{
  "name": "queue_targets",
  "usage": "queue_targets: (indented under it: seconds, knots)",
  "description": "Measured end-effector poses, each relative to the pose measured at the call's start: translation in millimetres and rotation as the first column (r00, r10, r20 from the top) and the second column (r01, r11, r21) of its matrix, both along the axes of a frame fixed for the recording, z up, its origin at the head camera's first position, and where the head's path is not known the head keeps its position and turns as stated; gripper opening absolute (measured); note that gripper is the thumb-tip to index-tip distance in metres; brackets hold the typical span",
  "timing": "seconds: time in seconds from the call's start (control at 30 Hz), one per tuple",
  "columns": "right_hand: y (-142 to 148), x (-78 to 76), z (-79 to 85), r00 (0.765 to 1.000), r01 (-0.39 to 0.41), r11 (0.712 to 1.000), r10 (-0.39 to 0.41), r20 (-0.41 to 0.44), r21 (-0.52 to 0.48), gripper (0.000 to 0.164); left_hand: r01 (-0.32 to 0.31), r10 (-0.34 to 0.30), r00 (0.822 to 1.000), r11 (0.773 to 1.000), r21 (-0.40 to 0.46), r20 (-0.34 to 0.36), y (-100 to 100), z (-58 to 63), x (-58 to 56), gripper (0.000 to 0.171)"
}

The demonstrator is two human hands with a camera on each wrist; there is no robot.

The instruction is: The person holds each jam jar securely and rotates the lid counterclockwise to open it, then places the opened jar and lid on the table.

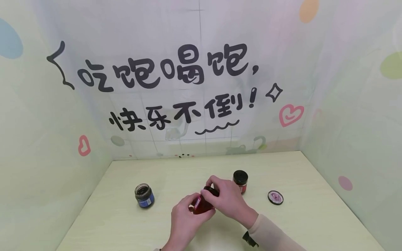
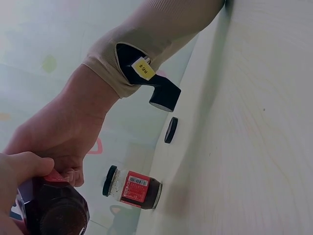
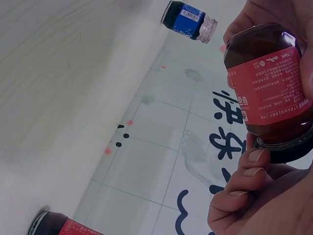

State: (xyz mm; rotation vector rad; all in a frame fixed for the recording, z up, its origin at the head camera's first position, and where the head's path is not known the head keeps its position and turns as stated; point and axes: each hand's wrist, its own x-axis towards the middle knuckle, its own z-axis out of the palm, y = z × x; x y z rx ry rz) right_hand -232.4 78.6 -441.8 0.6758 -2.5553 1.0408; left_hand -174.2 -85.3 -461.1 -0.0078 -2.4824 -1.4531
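Note:
Above the table, my left hand (image 1: 183,220) grips the body of a strawberry jam jar (image 3: 269,90) with a red label. The jar is tilted in the head view. My right hand (image 1: 230,199) curls its fingers and thumb around the jar's black lid (image 1: 211,190). That lid sits at the jar's mouth; whether it is loose or tight cannot be seen. To the left stands a lidless jar with a blue label (image 1: 146,199). Behind my right hand is another red-labelled jar (image 1: 240,178), capped with a black lid.
A loose round lid (image 1: 275,197) lies on the table (image 1: 301,223) at the right, its purple-stained inside facing up. Printed curtains (image 1: 194,104) enclose the table at the back and both sides. A black wrist mount (image 2: 139,68) is on the right sleeve.

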Motion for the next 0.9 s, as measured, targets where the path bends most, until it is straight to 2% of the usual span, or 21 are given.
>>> queue_targets:
  seconds: [0.27, 0.43, 0.67, 0.9]
  knots:
    - [0, 0.1, -0.5, 1.0, -0.011, 1.0, 0.011, 0.01, -0.002, 0.011, -0.004, 0.003, 0.999, 1.0, 0.021, 0.046, 0, 0.1, -0.1, 0.044]
    - [1, -0.6, -0.7, 1.0, 0.001, 0.999, -0.002, 0.007, 0.034, 0.014, -0.011, 0.01, 0.998, 1.0, 0.029, 0.054, 0, -1.3, -0.6, 0.043]
    - [3, 2.4, 6.8, 0.998, 0.056, 0.994, -0.057, 0.013, 0.097, 0.034, -0.01, 0.009, 1.0, 1.0, 0.017, 0.024, -1, -0.9, -0.6, 0.043]
    - [1, 4.4, 11.5, 0.99, 0.104, 0.981, -0.117, 0.074, 0.165, 0.053, 0.013, -0.013, 1.0, 1.0, -0.029, 0.003, 0, -1.4, 2.2, 0.048]
